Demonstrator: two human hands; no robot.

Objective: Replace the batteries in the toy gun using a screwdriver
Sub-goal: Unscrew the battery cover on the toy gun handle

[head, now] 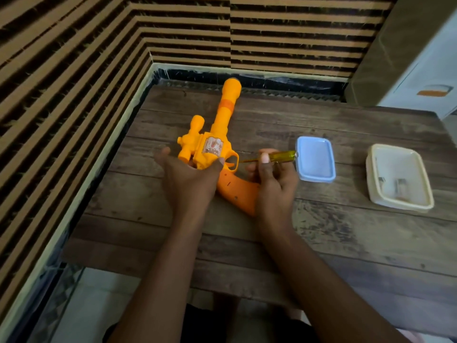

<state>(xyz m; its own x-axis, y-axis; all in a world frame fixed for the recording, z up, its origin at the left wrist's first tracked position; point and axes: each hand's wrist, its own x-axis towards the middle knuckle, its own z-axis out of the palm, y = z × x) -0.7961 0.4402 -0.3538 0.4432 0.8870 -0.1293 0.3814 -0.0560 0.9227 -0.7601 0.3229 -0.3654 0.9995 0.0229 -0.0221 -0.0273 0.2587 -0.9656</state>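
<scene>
Likely a home room: plank table (346, 243) against slatted wall panelling (61, 70)

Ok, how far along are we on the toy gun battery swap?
Early. Done: the blue lid lies off the cream container, which holds what look like two small batteries. In hand: the left hand grips the toy gun on the table; the right hand holds the screwdriver, its tip by the trigger guard. Left: the grip looks closed, so unscrewing, swapping and reclosing remain.
</scene>
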